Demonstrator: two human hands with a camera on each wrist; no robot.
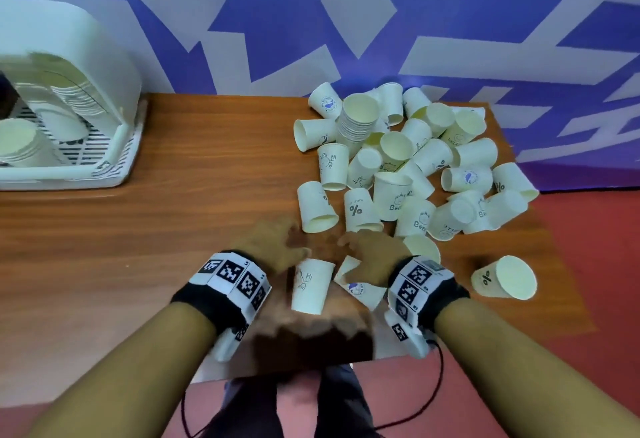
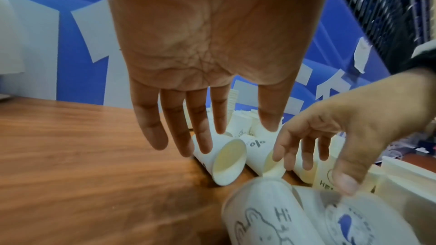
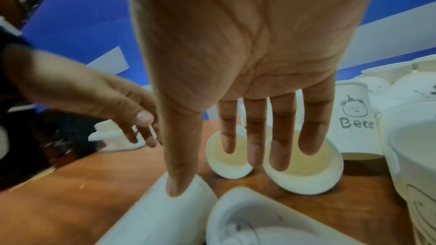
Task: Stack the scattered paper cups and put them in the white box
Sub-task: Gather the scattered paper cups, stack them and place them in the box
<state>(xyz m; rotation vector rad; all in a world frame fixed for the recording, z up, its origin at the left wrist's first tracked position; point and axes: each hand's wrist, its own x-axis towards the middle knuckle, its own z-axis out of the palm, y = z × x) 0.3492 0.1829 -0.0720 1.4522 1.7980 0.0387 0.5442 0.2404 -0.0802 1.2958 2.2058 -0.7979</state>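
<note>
Both hands hover palm-down over two white paper cups lying on the wooden table (image 1: 138,247) near its front edge. These are a "Hi" cup (image 1: 311,285) (image 2: 266,215) and a blue-logo cup (image 1: 360,288) (image 2: 354,221). My left hand (image 1: 277,243) (image 2: 202,137) has straight, spread fingers and holds nothing. My right hand (image 1: 372,250) (image 3: 254,137) is also flat, and its thumb tip touches the side of a lying cup (image 3: 165,211). The scattered cup pile (image 1: 415,167) lies just beyond. The white box (image 1: 114,147) stands at the far left with stacked cups inside.
A tall nested stack (image 1: 358,122) stands in the pile. A lone "%" cup (image 1: 502,278) lies right of my right hand. Two cups (image 3: 226,156) (image 3: 304,163) lie with their mouths towards my fingers, beside an upside-down "Bear" cup (image 3: 356,118). The blue patterned wall is behind.
</note>
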